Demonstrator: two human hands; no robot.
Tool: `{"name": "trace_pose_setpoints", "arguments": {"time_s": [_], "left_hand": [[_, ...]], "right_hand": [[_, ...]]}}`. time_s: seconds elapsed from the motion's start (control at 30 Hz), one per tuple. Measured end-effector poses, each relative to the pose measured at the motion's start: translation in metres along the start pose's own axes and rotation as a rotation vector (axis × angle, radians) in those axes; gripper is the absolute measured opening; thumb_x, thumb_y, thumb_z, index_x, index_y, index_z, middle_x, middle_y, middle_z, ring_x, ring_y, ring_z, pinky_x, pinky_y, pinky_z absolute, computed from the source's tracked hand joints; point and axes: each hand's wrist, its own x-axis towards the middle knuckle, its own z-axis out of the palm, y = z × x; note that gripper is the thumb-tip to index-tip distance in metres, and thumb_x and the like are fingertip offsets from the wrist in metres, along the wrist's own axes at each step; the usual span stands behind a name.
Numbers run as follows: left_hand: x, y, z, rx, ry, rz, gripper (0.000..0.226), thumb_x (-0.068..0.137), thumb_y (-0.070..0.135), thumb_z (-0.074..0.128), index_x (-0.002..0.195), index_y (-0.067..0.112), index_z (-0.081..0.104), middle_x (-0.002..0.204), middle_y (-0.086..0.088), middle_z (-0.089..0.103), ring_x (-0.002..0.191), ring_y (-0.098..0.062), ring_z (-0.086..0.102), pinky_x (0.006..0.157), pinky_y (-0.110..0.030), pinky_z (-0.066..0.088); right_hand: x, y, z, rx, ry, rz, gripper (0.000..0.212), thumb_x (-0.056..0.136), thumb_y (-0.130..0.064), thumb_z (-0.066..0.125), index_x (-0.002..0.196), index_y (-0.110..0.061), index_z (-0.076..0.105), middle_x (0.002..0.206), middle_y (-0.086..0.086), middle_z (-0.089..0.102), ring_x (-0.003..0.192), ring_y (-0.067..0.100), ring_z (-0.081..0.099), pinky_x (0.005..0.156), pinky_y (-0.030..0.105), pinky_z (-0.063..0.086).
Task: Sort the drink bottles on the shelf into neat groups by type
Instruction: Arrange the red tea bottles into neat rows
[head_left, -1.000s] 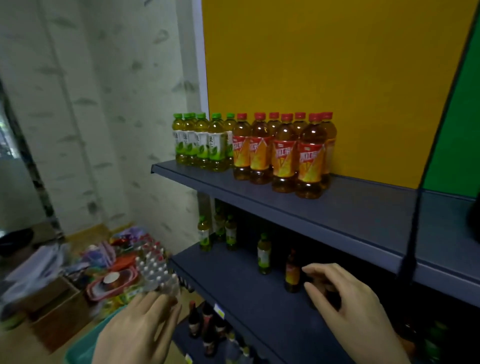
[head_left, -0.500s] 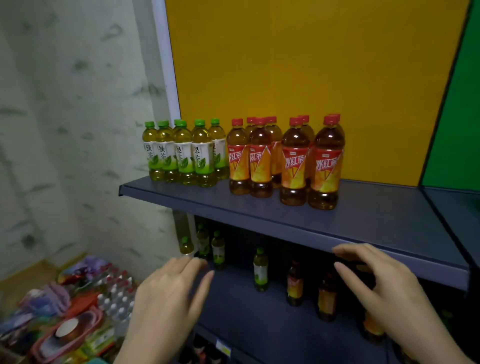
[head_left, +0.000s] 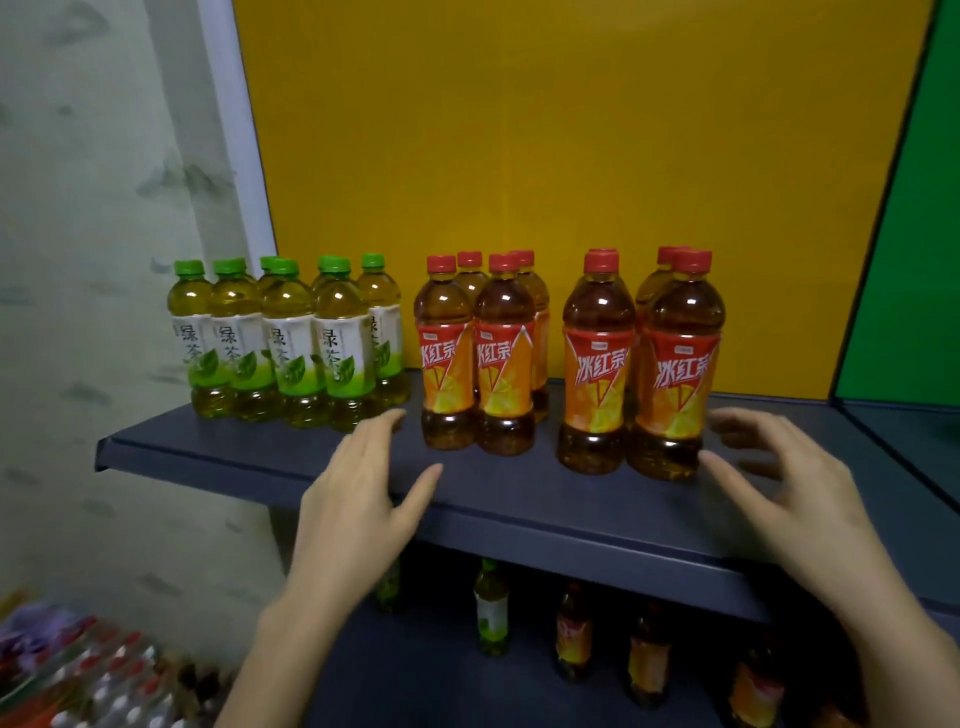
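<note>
The left hand (head_left: 358, 493), flat, and right hand (head_left: 779, 493), loosely spread, both empty, have been raised to the upper shelf (head_left: 519, 499) at 8 and 4 o'clock of the red tea bottles (head_left: 597, 374), whose gap likely needs closing

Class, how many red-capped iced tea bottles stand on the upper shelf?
8 visible. Four stand in a left cluster, beside the green tea bottles; four in a right cluster, its rear pair showing mostly caps. Others may be hidden behind.

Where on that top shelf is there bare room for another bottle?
Bare shelf lies right of the red-capped bottles toward the green panel, and along the front edge. The left end is crowded with green-capped bottles.
</note>
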Motion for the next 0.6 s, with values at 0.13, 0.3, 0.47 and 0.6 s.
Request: {"name": "trace_pose_setpoints", "arguments": {"time_s": [0.13,0.3,0.47,0.6], "left_hand": [[0.045,-0.025,0.023,-0.239,-0.05,-0.091,0.083,0.072,0.052,0.067,0.139,0.016,0.033,0.137,0.001,0.046,0.123,-0.018,0.046,0.094,-0.039,0.046],[0.096,-0.051,0.051,-0.466,-0.205,-0.164,0.103,0.057,0.047,0.08,0.139,0.014,0.028,0.132,-0.003,0.046,0.113,-0.016,0.048,0.093,-0.031,0.043],[0.125,-0.062,0.073,-0.744,-0.407,-0.227,0.102,0.04,0.052,0.086,0.126,0.021,0.038,0.115,0.003,0.056,0.105,-0.016,0.057,0.086,-0.03,0.05],[0.129,-0.054,0.086,-0.865,-0.411,-0.21,0.087,0.048,0.039,0.085,0.122,0.027,0.041,0.115,0.009,0.056,0.103,-0.008,0.056,0.088,-0.029,0.047]], "right_hand": [[0.026,0.002,0.012,0.002,-0.002,0.165,0.067,0.078,-0.031,0.068,0.136,-0.016,0.038,0.131,0.004,0.049,0.115,0.019,0.049,0.094,0.037,0.043],[0.052,-0.002,0.027,0.309,-0.061,0.356,0.091,0.067,-0.034,0.072,0.143,-0.025,0.021,0.143,0.005,0.04,0.121,0.013,0.043,0.098,0.034,0.039],[0.064,-0.004,0.044,0.381,-0.065,0.401,0.104,0.053,-0.033,0.077,0.14,-0.027,0.021,0.13,-0.004,0.044,0.116,0.012,0.045,0.098,0.035,0.041],[0.069,-0.003,0.056,0.396,-0.023,0.415,0.103,0.046,-0.036,0.08,0.131,-0.032,0.022,0.127,-0.003,0.047,0.119,0.017,0.049,0.101,0.043,0.042]]}}
